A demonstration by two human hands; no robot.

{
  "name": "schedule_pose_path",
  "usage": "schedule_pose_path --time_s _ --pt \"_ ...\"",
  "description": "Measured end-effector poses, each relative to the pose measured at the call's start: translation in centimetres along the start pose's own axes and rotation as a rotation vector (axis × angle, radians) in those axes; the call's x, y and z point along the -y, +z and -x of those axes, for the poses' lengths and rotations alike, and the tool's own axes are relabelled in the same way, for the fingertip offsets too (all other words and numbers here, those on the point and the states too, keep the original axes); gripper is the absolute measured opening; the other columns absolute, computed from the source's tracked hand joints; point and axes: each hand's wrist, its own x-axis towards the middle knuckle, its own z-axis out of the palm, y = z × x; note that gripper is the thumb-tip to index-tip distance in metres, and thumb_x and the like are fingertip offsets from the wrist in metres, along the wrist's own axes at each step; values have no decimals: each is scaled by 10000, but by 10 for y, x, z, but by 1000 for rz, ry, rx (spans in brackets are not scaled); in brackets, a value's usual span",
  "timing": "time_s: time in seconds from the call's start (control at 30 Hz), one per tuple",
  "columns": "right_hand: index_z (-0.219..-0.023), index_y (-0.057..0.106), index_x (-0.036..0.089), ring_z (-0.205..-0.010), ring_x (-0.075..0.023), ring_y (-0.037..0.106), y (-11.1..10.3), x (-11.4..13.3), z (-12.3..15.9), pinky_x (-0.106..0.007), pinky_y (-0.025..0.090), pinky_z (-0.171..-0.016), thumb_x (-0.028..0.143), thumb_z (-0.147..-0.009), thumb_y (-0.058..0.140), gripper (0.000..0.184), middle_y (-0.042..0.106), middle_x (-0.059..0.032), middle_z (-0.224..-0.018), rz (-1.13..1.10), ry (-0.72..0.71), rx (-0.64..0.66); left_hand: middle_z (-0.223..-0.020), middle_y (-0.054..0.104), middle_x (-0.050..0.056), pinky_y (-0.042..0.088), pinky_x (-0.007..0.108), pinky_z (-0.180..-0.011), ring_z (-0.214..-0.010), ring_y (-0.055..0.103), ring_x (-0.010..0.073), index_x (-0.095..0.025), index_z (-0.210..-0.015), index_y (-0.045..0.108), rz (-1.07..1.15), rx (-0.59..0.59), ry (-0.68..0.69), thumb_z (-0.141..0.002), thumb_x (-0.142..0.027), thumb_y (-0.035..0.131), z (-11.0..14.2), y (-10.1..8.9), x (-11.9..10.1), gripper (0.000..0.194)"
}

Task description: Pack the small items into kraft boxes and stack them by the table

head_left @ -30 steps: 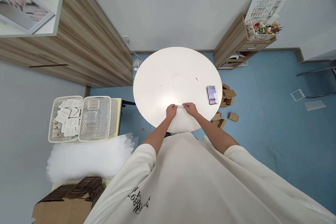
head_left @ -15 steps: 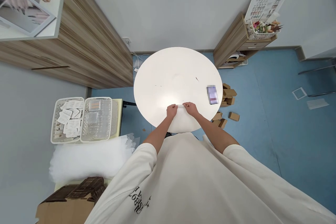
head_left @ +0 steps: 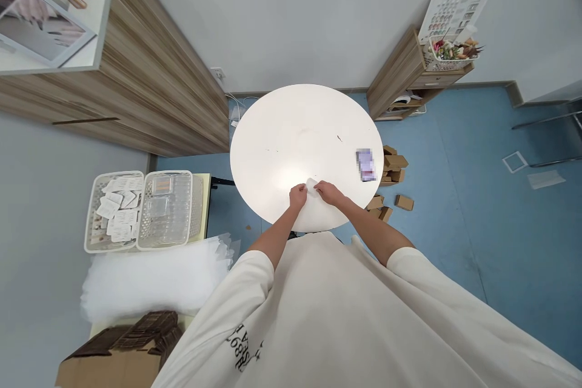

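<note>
My left hand (head_left: 297,196) and my right hand (head_left: 328,192) meet over the near edge of a round white table (head_left: 291,127). Both pinch a small white, flat item (head_left: 311,185) between their fingertips; it is too small to name. A phone (head_left: 365,165) with a blurred screen lies on the table to the right of my right hand.
Two white baskets (head_left: 140,209) with small packets stand on a side table at my left, beside a heap of clear bags (head_left: 150,276) and a cardboard box (head_left: 113,354). Small brown cartons (head_left: 393,179) lie on the blue floor at the right. Wooden cabinets (head_left: 154,91) line the wall.
My hands have drawn closer together and the small white item between them now sits tilted and bunched, no longer stretched flat between them.
</note>
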Motion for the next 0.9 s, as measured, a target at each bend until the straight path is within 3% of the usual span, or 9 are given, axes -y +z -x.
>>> schedule_pose_path --time_s 0.1,0.27,0.43,0.53,0.7,0.9 --pt "-1234 663 224 -1091 -237 630 6 5 2 -354 494 -919 191 -967 529 300 612 -102 -1294 23 66 -10 -1252 683 94 484 343 -983 -1107 652 216 -204 -1187 664 25 -14 -77 -864 -200 618 -1 6 3 326" --pt "-1289 601 221 -1226 -274 561 9 13 4 -380 498 -949 311 -913 654 390 544 -99 -1418 61 101 -39 -1276 668 102 474 335 -996 -1156 636 229 -202 -1253 627 5 -26 -109 -852 -189 657 -3 8 5 402" --pt "-1322 621 250 -1240 -251 582 -2 14 2 -365 468 -1008 335 -996 529 350 614 -74 -1379 54 57 43 -1303 674 94 443 346 -1055 -1225 610 241 -197 -1171 700 49 -20 -83 -870 -224 642 -4 3 4 308" --pt "-1305 655 266 -1213 -274 609 -14 18 -2 -364 477 -964 351 -1020 474 348 655 -69 -1331 89 60 107 -1257 701 97 459 362 -1047 -1180 637 241 -188 -1142 723 104 -8 -92 -870 -252 643 -6 1 2 290" --pt "-1215 711 291 -1096 -285 661 -35 31 -7 -353 481 -888 311 -1005 504 296 739 -53 -1145 119 42 217 -1242 707 99 471 368 -1032 -1162 639 244 -189 -1119 735 118 -2 -97 -843 -277 689 -7 -2 0 293" --pt "-1206 712 307 -1052 -278 665 -45 42 -6 -346 478 -860 225 -968 531 310 743 -44 -1108 122 34 256 -1280 688 108 461 361 -1025 -1183 624 251 -181 -1177 711 94 28 -127 -853 -323 676 -7 -3 1 356"
